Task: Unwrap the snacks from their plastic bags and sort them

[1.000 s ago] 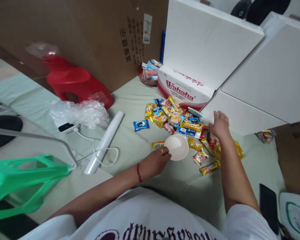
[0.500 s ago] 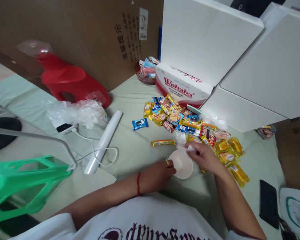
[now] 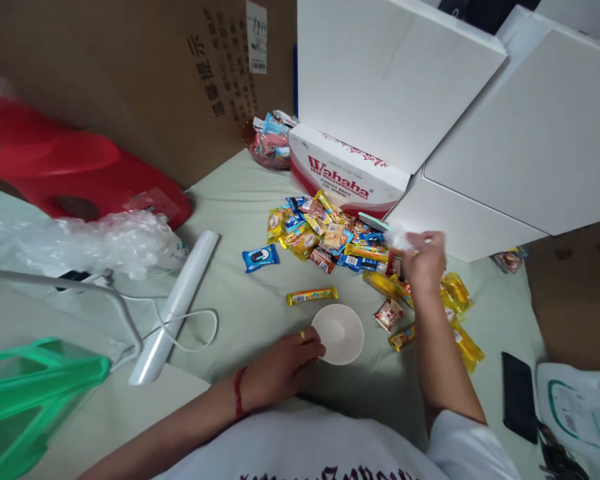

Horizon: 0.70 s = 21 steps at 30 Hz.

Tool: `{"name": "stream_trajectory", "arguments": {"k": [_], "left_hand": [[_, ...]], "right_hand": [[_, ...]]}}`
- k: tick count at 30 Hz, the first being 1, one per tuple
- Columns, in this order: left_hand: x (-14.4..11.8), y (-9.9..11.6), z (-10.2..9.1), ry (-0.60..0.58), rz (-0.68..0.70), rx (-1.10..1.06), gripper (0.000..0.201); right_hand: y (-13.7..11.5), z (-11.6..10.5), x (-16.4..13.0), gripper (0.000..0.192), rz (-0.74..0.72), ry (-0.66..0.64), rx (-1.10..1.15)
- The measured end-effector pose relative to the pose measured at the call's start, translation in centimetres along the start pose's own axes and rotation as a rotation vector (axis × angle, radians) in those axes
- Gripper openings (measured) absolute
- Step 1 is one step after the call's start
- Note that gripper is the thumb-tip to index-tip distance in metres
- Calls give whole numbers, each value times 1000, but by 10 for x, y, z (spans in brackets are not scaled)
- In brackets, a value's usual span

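Green sheet (image 3: 240, 200), bowl (image 3: 338, 333), scattered snacks (image 3: 330, 233)
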State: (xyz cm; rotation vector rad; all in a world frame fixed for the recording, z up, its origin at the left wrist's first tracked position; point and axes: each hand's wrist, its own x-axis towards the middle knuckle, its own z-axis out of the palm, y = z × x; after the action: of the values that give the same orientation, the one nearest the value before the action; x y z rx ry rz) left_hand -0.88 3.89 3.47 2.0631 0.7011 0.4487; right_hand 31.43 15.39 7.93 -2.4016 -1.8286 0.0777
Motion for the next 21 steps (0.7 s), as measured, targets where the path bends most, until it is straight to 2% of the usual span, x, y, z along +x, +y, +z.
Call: {"name": "stream_trajectory", "arguments": {"k": [2, 3, 4, 6, 9, 11, 13, 14, 16, 17, 19, 21], "left_hand": [[3, 0, -1, 2, 7, 0, 25], [4, 1, -1, 0, 13, 7, 24], [6, 2, -1, -3, 20, 14, 24], [9, 6, -1, 6, 34, 20, 24], [12, 11, -2, 47, 47, -11, 23], [14, 13, -2, 54, 47, -48, 21], [20, 15, -1, 33, 43, -85, 19], [24, 17, 0, 16, 44, -100, 19], [37, 21, 4, -16, 61, -126, 19], [45, 24, 7, -35, 78, -143, 19], [60, 32, 15, -67, 113, -198, 18], [73, 41, 23, -79, 144, -292, 23]], "right_hand": [[19, 3, 31, 47, 203, 201, 62], [25, 7, 45, 46, 256, 232, 104], [31, 12, 57, 43, 272, 214, 143], [42, 18, 71, 39, 231, 94, 183], [67, 7, 56, 67, 127, -26, 190], [84, -13, 21, 75, 52, 23, 194], [92, -36, -34, 58, -87, 122, 249], [91, -45, -65, 49, -228, 113, 314], [77, -53, -127, 44, -513, -124, 449], [68, -53, -155, 48, -587, -248, 475], [56, -46, -199, 36, -559, -336, 487], [61, -38, -227, 27, -438, -257, 504]]}}
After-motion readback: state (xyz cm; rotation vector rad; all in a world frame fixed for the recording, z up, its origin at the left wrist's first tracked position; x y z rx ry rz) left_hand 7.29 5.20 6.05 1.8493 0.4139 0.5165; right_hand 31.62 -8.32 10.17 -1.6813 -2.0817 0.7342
